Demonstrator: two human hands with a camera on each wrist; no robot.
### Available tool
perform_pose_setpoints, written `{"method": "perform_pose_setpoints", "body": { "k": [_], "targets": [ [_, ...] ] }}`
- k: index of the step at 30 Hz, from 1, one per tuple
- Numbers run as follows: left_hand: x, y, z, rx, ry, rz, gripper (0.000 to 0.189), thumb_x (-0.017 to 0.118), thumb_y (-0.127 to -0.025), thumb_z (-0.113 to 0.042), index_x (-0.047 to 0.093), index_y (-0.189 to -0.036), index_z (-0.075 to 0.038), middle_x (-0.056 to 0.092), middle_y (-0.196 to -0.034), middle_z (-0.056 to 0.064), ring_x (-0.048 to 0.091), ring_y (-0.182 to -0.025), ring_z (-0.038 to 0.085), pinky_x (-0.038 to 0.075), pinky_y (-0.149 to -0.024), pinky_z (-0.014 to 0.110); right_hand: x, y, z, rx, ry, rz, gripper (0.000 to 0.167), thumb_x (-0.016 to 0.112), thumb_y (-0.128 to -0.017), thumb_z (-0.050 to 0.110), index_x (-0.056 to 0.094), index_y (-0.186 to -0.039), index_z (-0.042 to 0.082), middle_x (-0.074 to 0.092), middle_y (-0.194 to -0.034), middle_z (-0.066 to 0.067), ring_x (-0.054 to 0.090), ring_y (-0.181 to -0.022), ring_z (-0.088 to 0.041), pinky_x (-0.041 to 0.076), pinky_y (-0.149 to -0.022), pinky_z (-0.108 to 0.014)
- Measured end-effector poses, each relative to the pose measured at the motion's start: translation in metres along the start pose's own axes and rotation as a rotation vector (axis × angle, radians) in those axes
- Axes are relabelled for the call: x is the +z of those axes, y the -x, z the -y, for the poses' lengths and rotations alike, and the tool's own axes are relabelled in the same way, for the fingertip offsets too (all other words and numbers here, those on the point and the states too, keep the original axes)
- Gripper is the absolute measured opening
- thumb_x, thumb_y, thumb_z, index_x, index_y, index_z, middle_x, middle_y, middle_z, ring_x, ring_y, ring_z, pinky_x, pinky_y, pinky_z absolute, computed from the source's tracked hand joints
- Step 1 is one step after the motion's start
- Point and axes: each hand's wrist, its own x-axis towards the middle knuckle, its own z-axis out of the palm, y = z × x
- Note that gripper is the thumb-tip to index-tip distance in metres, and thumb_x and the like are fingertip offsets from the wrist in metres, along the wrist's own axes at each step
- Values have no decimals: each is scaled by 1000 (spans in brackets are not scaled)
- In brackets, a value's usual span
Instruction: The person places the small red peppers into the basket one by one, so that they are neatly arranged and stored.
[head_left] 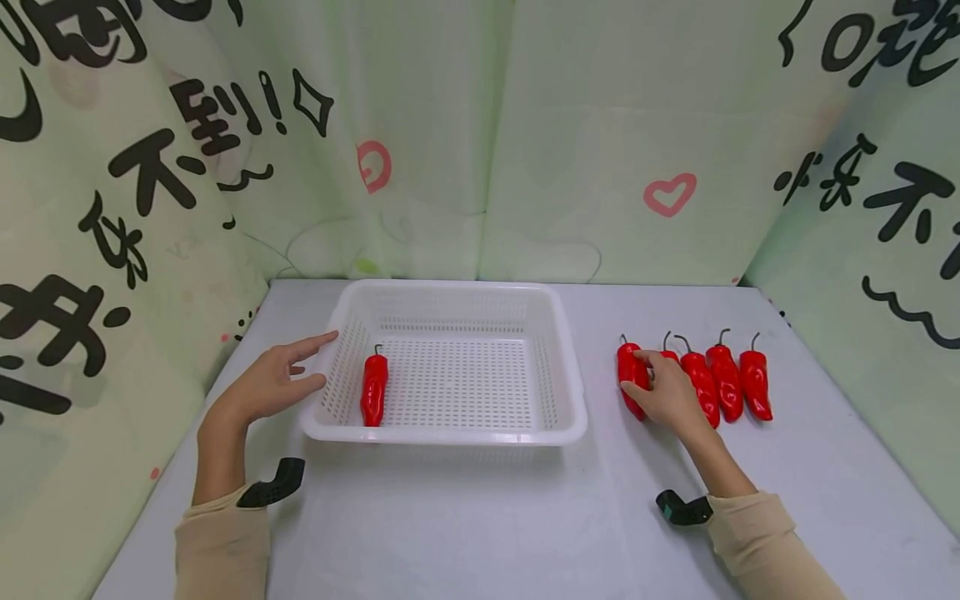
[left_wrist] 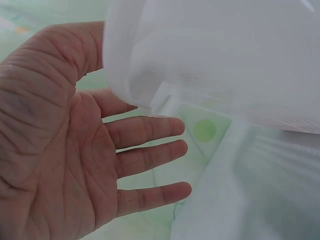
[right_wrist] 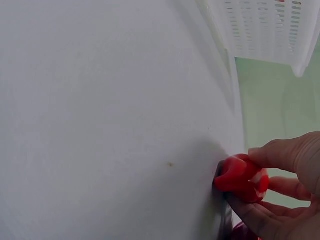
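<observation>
The right hand [head_left: 670, 398] pinches the row's leftmost pepper [head_left: 627, 367], best lifted straight up (left hand [head_left: 262, 388] beside the basket [head_left: 450, 437], fingers empty).

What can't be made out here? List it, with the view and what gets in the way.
Head view: most of the second pepper from the left in the group of five, hidden by the right hand.
Left wrist view: the thumb tip of the left hand, behind the basket.
Right wrist view: what the dark red thing is, cut off by the bottom edge.
</observation>
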Motion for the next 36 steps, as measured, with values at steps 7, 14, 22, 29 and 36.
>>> {"method": "perform_pose_setpoints", "body": {
  "k": [7, 14, 22, 29, 36],
  "targets": [
    [0, 0, -1, -7, -7, -1, 63, 62, -97, -18, 42, -156, -8, 41, -157, 26, 47, -134, 54, 50, -100, 64, 0, 1, 1, -3, -15, -13, 73, 75, -88, 12, 40, -148, -9, 46, -142, -37, 49, -123, -54, 56, -89, -64],
    [0, 0, -1, -4, -4, -2, 62, 61, -97, -17, 43, -156, -8, 41, -157, 25, 46, -136, 53, 49, -101, 64, -2, 2, 4, -9, -31, -28, 74, 75, -88, 12, 39, -149, -9, 45, -143, -36, 48, -124, -54, 55, -89, -64],
    [0, 0, -1, -1, -2, -6, 62, 61, -97, -16, 43, -155, -7, 42, -157, 26, 47, -134, 53, 48, -102, 64, -6, 5, 8, -8, -42, -47, 73, 74, -89, 12, 39, -149, -7, 45, -142, -35, 49, -122, -52, 56, -88, -63],
    [1, 0, -1, 12, 5, -5, 62, 62, -97, -15, 43, -155, -6, 41, -157, 26, 46, -136, 53, 47, -103, 64, -8, 8, 12, -32, -56, -92, 72, 75, -88, 11, 41, -149, -7, 45, -142, -35, 48, -122, -52, 56, -88, -63],
    [0, 0, -3, -40, 36, 9, 71, 65, -95, -18, 34, -159, -9, 36, -159, 27, 40, -141, 53, 48, -99, 66, -12, 9, 21, -44, -90, -128, 76, 77, -88, 11, 38, -151, -5, 45, -144, -33, 49, -123, -52, 56, -87, -64]
  ]
}}
